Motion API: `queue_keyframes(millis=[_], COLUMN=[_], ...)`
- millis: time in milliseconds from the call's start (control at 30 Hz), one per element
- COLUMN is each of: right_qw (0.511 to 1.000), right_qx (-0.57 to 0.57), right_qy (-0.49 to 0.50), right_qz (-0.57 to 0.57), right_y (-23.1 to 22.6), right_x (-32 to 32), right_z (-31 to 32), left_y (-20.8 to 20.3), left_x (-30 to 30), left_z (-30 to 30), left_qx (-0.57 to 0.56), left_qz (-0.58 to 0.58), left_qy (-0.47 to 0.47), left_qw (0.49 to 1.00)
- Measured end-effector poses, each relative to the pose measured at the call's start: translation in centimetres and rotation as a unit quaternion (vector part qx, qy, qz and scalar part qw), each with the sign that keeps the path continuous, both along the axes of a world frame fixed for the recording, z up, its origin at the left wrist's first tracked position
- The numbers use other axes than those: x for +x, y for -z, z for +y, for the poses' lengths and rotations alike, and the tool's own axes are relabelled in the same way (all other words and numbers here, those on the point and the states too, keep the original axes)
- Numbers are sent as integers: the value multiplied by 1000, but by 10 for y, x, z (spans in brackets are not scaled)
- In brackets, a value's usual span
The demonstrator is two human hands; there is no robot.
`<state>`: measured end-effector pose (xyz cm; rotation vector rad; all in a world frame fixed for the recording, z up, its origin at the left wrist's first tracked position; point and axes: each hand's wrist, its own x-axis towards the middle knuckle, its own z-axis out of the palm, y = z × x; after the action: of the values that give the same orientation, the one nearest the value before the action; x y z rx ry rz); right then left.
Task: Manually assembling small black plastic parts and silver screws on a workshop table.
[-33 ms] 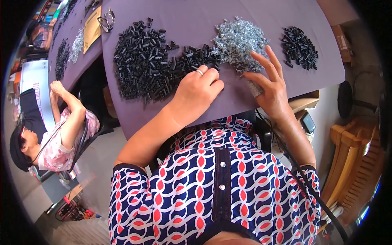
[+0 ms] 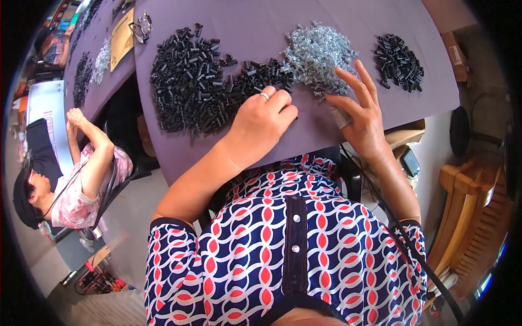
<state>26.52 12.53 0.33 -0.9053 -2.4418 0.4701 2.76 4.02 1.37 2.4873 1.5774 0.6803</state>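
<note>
The left hand [image 2: 261, 122], its grip curled narrow, rests on the big pile of black plastic parts [image 2: 198, 81], while the right hand [image 2: 361, 111], fingers spread wide, touches the silvery metal clips [image 2: 318, 51] on the purple counter [image 2: 261, 22].

Bright, even daylight; sharp centre, strong fisheye bending and dark vignette at edges.

**Purple benches in a bright workroom**

A purple bench [image 2: 380, 117] fills the top, lit evenly by bright light. At 10 o'clock stands a second bench [image 2: 103, 89], where a seated person [image 2: 70, 185] leans. Pale floor [image 2: 130, 217] spreads toward 8 o'clock. At 4 o'clock sits a wooden chair [image 2: 473, 217]; a brown box [image 2: 454, 49] lies at 2 o'clock.
</note>
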Motion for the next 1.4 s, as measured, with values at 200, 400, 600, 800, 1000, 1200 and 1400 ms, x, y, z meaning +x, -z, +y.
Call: queue_keyframes(millis=[200,400,600,800,1000,1200,1400], right_qw=[1000,995,979,979,981,998,998], right_qx=[1,0,42,35,2,53,36], right_qy=[1,-100,-195,-201,-195,-33,-44], right_qz=[4,8,41,11,13,30,-7], right_y=[-1,-8,-8,0,-2,-10,-9], right_x=[2,-25,-71,-83,-75,-29,-14], right_z=[1,1,-1,-5,-8,20,15], left_y=[-15,-3,-6,-14,-4,-2,-1], left_x=[1,-10,-17,-18,-13,-8,-1], left_z=[-31,-65,-69,-65,-65,-69,-58], left_qx=[-209,-317,-322,-350,-354,-385,-399], left_qz=[-323,-576,-583,-623,-618,-626,-621], left_qy=[-118,-193,-216,-206,-180,-174,-172], left_qw=[916,728,714,668,678,655,653])
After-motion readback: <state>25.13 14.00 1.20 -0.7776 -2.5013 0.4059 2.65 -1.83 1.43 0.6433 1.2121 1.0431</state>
